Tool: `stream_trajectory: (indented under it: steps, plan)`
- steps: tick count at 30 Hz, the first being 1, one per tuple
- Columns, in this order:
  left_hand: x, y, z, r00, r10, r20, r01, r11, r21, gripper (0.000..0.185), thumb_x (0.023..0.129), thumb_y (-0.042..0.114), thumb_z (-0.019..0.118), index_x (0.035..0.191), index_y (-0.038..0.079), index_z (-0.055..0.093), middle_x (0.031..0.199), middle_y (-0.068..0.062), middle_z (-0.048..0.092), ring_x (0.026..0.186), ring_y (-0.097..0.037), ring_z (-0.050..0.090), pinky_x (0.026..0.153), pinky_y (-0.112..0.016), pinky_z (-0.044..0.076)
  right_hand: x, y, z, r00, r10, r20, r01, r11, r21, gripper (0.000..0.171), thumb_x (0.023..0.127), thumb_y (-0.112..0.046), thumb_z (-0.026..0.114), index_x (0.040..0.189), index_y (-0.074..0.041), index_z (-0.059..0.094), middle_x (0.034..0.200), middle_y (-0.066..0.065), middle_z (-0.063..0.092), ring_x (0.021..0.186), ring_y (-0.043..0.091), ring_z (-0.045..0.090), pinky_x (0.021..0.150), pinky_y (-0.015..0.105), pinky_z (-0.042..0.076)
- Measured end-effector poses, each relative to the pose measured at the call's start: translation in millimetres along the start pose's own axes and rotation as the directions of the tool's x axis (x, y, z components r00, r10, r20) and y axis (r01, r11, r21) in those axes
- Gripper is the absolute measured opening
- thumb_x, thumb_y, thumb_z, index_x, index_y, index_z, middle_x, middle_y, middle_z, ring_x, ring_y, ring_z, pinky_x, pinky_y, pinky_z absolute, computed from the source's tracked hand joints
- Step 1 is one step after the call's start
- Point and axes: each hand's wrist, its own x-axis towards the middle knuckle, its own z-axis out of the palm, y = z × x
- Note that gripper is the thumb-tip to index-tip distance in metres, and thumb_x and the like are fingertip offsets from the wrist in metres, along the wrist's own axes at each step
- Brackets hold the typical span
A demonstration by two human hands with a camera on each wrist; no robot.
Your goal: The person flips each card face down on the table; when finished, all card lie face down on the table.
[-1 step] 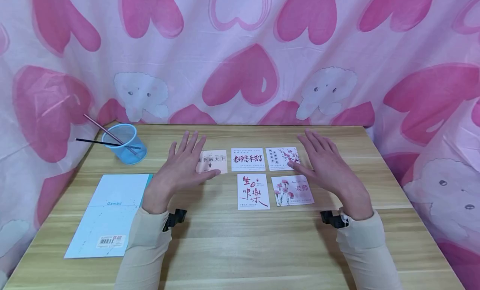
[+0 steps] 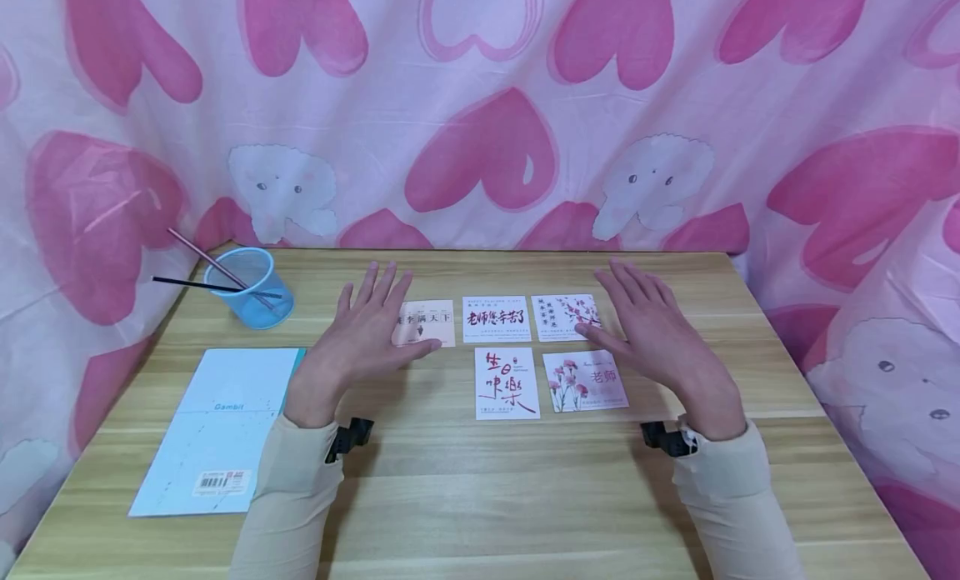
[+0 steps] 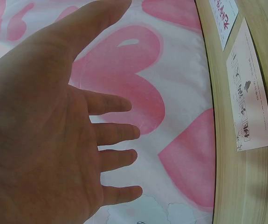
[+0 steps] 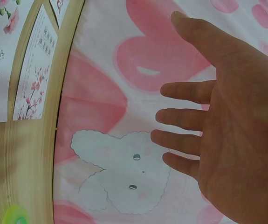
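My left hand (image 2: 356, 338) is held above the table with fingers straight and thumb spread, holding nothing. It partly covers the left end of a pale pink card (image 2: 433, 323). My right hand (image 2: 663, 342) mirrors it, fingers extended and empty, its thumb overlapping the blossom-print card (image 2: 557, 317). Between the hands lie a white card with dark red writing (image 2: 496, 317), a card with large red characters (image 2: 507, 388) and a carnation card (image 2: 583, 382). In both wrist views the bare palms show, apart from the cards.
A light blue notebook (image 2: 217, 430) with a barcode label lies by my left forearm. Behind it stands a blue mesh pen cup (image 2: 262, 305) with thin sticks in it. A green-yellow rounded thing (image 4: 16, 215) peeks into the right wrist view. Heart-print curtain (image 2: 480, 147) surrounds the table.
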Motion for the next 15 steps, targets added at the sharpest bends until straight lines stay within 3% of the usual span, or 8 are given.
stream_trajectory:
  steps: [6,8,12,15]
  plan:
    - [2.5,-4.3,0.4,1.0,0.013,0.021,-0.013,1.0,-0.022,0.103,0.083,0.064,0.063,0.157,0.008,0.017,0.162,-0.014,0.011,0.147,-0.035,0.002,0.113,-0.057,0.008,0,-1,1,1.0,-0.005,-0.003,0.005,1.0,-0.003,0.087,0.091,-0.06,0.057,0.154,-0.008,0.026,0.16,0.016,0.016,0.146,0.035,0.011,0.114,0.056,0.008]
    - [6.2,-8.8,2.5,0.999,0.017,0.037,-0.015,0.999,-0.037,0.101,0.083,0.06,0.067,0.156,0.007,0.02,0.16,-0.015,0.018,0.146,-0.036,0.011,0.114,-0.055,0.014,1,-4,2,1.0,-0.018,-0.007,0.018,1.0,-0.007,0.087,0.091,-0.06,0.057,0.154,-0.007,0.027,0.159,0.017,0.018,0.146,0.036,0.012,0.114,0.056,0.009]
    - [17.2,-22.5,8.9,0.997,-0.006,0.081,0.011,0.998,-0.064,0.096,0.081,0.05,0.075,0.152,0.003,0.03,0.149,-0.02,0.034,0.136,-0.037,0.03,0.11,-0.055,0.024,8,-18,9,0.995,-0.102,-0.013,0.101,0.995,-0.018,0.086,0.091,-0.06,0.056,0.153,-0.006,0.029,0.158,0.017,0.023,0.144,0.036,0.017,0.114,0.055,0.011]
    - [25.2,-35.5,15.7,0.993,-0.04,0.108,0.047,0.997,-0.066,0.098,0.076,0.046,0.081,0.15,0.001,0.034,0.142,-0.021,0.038,0.129,-0.037,0.033,0.108,-0.056,0.026,20,-36,17,0.985,-0.171,-0.002,0.171,0.985,-0.006,0.084,0.091,-0.058,0.059,0.152,-0.006,0.032,0.156,0.015,0.027,0.144,0.034,0.021,0.114,0.053,0.013]
